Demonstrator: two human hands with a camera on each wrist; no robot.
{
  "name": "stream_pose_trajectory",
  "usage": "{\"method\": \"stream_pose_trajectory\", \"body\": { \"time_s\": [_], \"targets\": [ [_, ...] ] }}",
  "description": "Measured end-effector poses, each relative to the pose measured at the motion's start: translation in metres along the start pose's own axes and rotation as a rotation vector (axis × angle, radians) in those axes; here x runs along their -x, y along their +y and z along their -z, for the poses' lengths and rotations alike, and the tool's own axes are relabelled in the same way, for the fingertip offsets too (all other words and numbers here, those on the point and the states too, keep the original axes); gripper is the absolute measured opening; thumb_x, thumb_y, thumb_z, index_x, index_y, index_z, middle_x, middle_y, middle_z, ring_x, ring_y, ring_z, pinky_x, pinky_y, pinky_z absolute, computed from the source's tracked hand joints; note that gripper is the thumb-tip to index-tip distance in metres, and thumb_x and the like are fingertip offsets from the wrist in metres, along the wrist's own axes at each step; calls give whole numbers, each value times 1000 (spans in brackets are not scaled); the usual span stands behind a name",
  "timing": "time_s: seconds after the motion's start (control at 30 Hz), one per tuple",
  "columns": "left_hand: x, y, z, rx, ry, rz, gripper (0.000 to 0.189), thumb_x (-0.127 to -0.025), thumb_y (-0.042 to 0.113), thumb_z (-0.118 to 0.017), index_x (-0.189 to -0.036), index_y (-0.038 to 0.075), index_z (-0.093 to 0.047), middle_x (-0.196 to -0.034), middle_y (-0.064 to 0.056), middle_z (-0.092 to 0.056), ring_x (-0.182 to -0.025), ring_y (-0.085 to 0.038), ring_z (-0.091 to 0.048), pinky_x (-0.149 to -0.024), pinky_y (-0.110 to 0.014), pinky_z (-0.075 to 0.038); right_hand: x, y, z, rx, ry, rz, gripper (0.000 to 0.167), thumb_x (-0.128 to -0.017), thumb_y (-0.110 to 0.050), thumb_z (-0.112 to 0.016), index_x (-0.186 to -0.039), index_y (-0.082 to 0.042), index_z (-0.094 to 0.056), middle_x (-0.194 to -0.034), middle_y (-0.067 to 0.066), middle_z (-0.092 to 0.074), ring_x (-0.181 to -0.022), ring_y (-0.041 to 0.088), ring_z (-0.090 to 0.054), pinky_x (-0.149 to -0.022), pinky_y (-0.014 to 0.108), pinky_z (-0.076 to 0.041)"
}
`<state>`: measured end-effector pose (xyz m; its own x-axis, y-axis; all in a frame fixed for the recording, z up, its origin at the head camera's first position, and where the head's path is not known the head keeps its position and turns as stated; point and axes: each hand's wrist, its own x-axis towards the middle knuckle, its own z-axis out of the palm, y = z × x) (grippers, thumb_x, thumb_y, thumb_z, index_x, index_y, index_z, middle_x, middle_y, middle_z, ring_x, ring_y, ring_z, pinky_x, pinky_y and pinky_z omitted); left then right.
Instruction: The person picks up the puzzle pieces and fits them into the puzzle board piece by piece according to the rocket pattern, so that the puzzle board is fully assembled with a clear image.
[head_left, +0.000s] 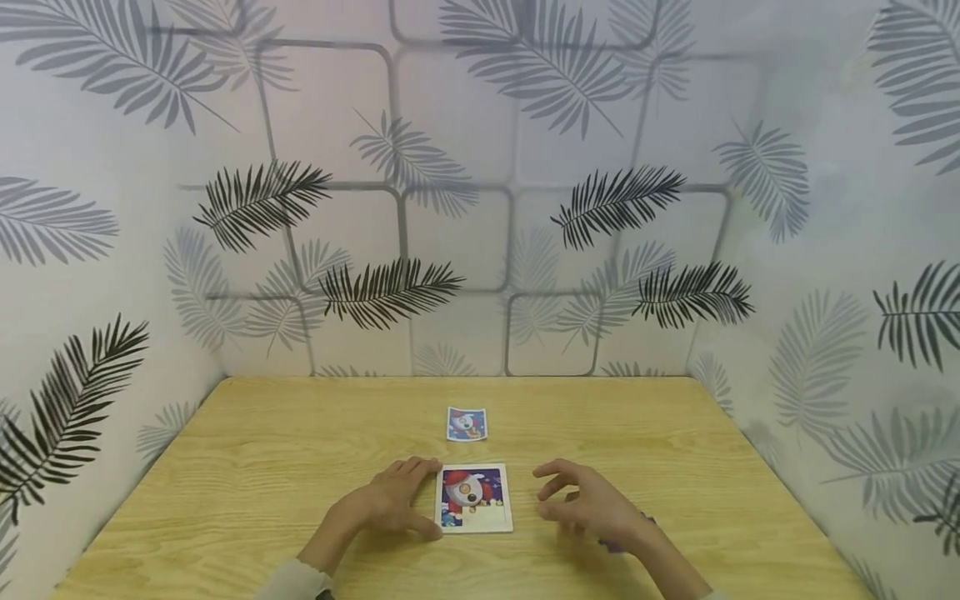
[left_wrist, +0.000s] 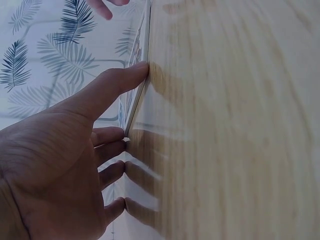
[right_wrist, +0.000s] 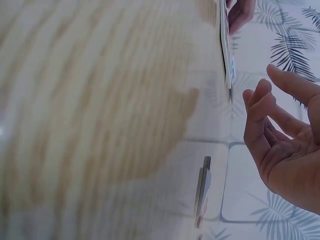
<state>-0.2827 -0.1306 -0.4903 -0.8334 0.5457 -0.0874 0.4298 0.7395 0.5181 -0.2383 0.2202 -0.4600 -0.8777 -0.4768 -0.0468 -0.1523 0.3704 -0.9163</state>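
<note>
A square puzzle board (head_left: 487, 525) with a white frame lies on the table. Its picture of a white figure with red parts on dark blue is partly filled, with a pale bare area at lower right. My left hand (head_left: 390, 500) touches the board's left side, thumb at the near corner and fingertips by the far corner; the left wrist view shows the thumb (left_wrist: 120, 82) against its edge. To the board's right my right hand (head_left: 588, 504) hovers above the table, fingers loosely bent, holding nothing. Puzzle pieces (head_left: 613, 547), purple, lie partly hidden beneath the right wrist.
A small picture card (head_left: 467, 424), slightly curled, lies beyond the board with a similar picture. The wooden table (head_left: 300, 442) meets leaf-patterned walls (head_left: 465, 233) at the back and sides. Low in the right wrist view, flat pieces (right_wrist: 202, 192) rest on the table.
</note>
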Motion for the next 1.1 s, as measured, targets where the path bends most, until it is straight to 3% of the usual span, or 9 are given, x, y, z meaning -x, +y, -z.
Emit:
{"method": "stream_pose_trajectory", "body": {
  "time_s": [0.4, 0.8, 1.0, 1.1],
  "targets": [
    [-2, -4, -3, 16, 0, 10, 99, -78, 53, -86, -156, 11, -41, -156, -15, -44, -148, -48, -34, -120, -69, -24, 25, 9, 25, 27, 1, -6, 53, -98, -13, -72, -142, 5, -51, -129, 28, -54, -62, 10, -54, -46, 13, -43],
    [4, 5, 7, -2, 4, -7, 101, -78, 55, -85, -156, 10, -40, -156, -17, -43, -146, -51, -33, -119, -71, -24, 44, 24, 45, 37, -2, -1, 53, -92, -6, -76, -138, 9, -53, -125, 27, -56, -56, 5, -48, -49, 13, -42],
    [-1, -1, 0, 3, -6, 15, 101, -77, 53, -86, -157, 12, -41, -158, -14, -43, -148, -47, -33, -120, -69, -24, 50, 28, 48, 45, -1, -21, 52, -91, -5, -77, -136, 9, -54, -122, 25, -56, -57, 4, -47, -51, 13, -43],
    [-2, -2, -1, -4, -8, 20, 100, -77, 53, -86, -157, 12, -40, -158, -14, -43, -148, -46, -34, -120, -68, -25, 53, 31, 49, 112, 34, -39, 49, -89, -5, -79, -132, 5, -60, -118, 20, -58, -68, 10, -52, -59, 20, -47]
  ]
}}
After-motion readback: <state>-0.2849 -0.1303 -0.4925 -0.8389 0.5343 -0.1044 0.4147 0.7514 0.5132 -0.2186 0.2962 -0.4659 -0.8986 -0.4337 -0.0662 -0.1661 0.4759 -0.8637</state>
